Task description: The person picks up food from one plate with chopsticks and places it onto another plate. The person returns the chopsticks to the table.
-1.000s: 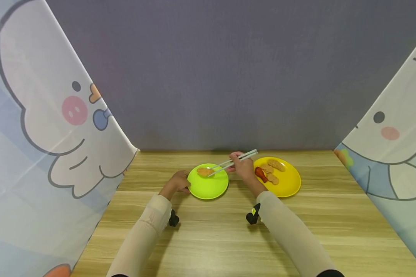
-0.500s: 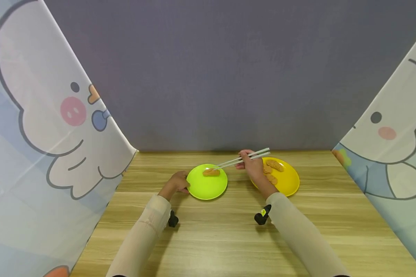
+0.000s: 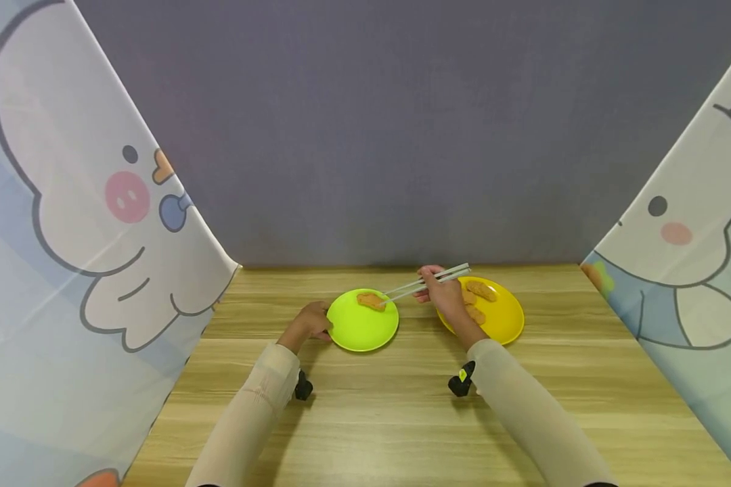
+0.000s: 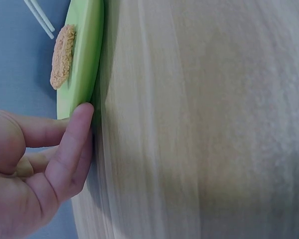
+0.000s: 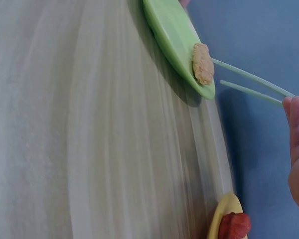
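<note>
My left hand [image 3: 313, 320] pinches the left rim of a lime-green plate [image 3: 359, 333], thumb and fingers at its edge in the left wrist view [image 4: 55, 164]. On the plate's far side lies a breaded, fried-looking piece of food [image 3: 370, 300]. My right hand [image 3: 441, 292] holds a pair of pale chopsticks [image 3: 411, 289] pointing left toward that piece. In the right wrist view their tips stand apart; one is at the breaded piece [image 5: 203, 64] and the other is beyond the plate's end.
A yellow plate [image 3: 508, 321] sits to the right, partly behind my right hand, with several golden-brown pieces [image 3: 481, 291]. A red drumstick-like piece [image 5: 234, 226] on it shows in the right wrist view. A grey panel [image 3: 365, 135] stands behind the wooden table [image 3: 365, 419].
My right hand and chopsticks have moved right. The breaded piece has shifted slightly right, showed its narrow side half a second ago and now lies flatter. My left hand stays on the rim.
</note>
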A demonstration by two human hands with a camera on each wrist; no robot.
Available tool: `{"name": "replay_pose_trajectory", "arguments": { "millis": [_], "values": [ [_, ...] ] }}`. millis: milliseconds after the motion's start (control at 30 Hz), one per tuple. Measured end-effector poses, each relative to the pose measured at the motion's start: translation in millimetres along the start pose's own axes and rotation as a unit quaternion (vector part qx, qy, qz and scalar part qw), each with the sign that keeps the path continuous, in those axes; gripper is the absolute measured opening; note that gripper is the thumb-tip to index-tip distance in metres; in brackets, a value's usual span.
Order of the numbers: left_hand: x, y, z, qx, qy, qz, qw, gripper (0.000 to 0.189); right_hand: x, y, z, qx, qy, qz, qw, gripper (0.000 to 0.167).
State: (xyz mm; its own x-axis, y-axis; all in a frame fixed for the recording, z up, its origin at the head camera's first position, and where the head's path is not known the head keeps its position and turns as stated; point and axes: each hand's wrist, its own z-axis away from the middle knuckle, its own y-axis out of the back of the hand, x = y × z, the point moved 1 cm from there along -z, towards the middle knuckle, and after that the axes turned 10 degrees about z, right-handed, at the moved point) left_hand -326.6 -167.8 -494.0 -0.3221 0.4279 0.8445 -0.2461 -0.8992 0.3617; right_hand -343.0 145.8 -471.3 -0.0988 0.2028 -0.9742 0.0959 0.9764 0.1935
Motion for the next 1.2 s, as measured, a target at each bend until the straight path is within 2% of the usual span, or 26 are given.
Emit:
{"name": "replay_pose_trajectory", "arguments": {
  "millis": [200, 533, 767, 1033, 1200],
  "values": [
    [1.8, -0.1, 2.1, 0.0, 0.001, 0.009, 1.0, 0.063, -1.9, -13.0, 4.5, 0.007, 0.003, 0.02, 0.9998, 0.031],
    [-2.2, -0.2, -1.5, 0.0, 0.0, 0.02, 0.9998, 0.064, -1.0, -33.1, 6.6, 0.022, 0.035, 0.024, 0.9988, 0.027],
    [2.5, 0.7, 1.4, -0.011, -0.004, 0.017, 0.9998, 0.067, 0.1, -36.2, 7.7, 0.028, 0.042, 0.035, 0.9981, 0.027],
    [1.9, -0.1, 1.2, -0.002, 0.005, 0.023, 0.9997, 0.066, 2.0, -35.6, 7.3, 0.033, 0.058, 0.022, 0.9975, 0.026],
    [1.9, -0.4, 1.1, -0.001, 0.007, 0.019, 0.9998, 0.066, 2.5, -34.4, 8.8, 0.033, 0.053, 0.009, 0.998, 0.028]
  ]
}}
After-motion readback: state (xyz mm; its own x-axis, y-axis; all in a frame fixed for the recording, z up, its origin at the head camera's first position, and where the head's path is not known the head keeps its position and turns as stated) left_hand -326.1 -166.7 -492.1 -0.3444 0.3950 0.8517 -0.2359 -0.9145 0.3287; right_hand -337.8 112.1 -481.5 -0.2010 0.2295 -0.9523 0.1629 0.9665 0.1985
